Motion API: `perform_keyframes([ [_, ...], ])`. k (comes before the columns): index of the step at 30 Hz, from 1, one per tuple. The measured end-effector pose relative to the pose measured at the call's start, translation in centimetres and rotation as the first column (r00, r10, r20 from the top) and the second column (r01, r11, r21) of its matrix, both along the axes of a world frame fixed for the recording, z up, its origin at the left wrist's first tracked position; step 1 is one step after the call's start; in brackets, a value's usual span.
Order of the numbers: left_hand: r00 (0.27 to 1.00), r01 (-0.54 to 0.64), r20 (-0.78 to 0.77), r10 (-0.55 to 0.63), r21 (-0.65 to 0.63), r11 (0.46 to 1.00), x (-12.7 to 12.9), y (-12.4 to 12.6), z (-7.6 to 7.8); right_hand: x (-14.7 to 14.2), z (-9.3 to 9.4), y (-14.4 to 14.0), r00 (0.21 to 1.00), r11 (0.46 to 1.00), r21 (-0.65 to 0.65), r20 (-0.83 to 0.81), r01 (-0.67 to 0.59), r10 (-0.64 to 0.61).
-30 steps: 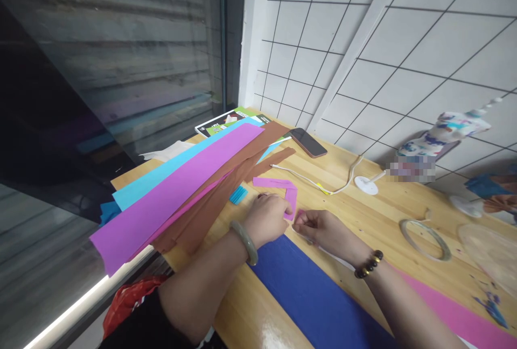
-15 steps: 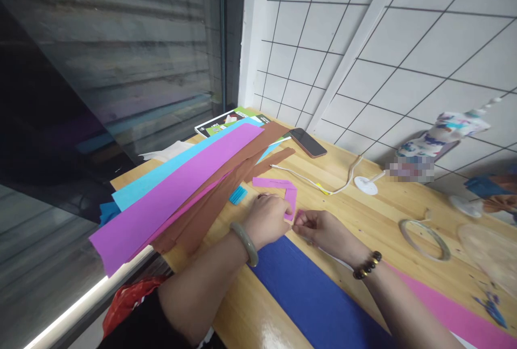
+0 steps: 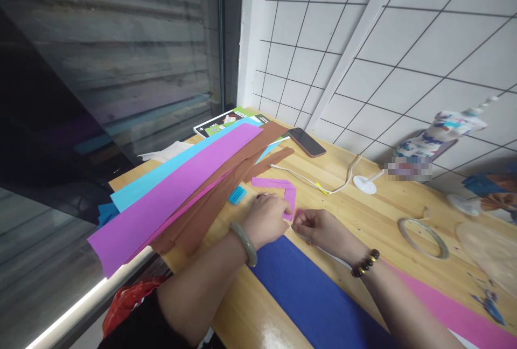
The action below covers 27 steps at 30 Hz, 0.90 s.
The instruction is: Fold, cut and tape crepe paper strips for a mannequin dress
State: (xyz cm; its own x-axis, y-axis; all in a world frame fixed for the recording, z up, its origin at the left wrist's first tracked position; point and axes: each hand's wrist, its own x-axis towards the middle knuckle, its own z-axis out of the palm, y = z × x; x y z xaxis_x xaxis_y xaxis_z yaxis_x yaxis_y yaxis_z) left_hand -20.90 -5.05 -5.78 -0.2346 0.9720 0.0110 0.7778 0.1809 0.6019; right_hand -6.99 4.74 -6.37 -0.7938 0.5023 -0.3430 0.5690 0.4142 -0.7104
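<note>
Close together near the middle of the bench (image 3: 363, 214): a bent pink paper strip (image 3: 287, 196), its near end caught between two hands. Left hand (image 3: 264, 221) curled almost closed, fingers folded over the strip's lower end, green bangle (image 3: 243, 243) at the wrist. Right hand (image 3: 319, 228) likewise nearly closed, fingertips pinched at the same end, touching or all but touching the left; bead bracelet (image 3: 365, 263) behind it. Cannot tell exactly how much paper sits inside either pinch. Far part of the strip lying flat, angled away toward the white cable (image 3: 311, 179). Just beneath the wrists, a dark blue sheet (image 3: 311, 290) and a pink sheet (image 3: 444, 306). To the left, long purple sheet (image 3: 177, 198), light blue sheet (image 3: 161, 174) and brown paper (image 3: 226, 187) overhanging the edge. Farther off, a phone (image 3: 307, 142) and a tape ring (image 3: 423, 230).

Risks, judged from this: thin paper pinched hard from both sides, so likely to tear or crease crooked if pulled unevenly; overhanging sheets liable to slide off if nudged by the left forearm.
</note>
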Motion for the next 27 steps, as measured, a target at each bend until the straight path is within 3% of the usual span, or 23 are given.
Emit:
perform_keyframes([
  [27,1.0,0.005,-0.005,-0.005,0.01,1.0,-0.08,0.07,-0.19,0.18,-0.12,0.02,1.0,1.0,0.006,-0.008,-0.003,0.003],
])
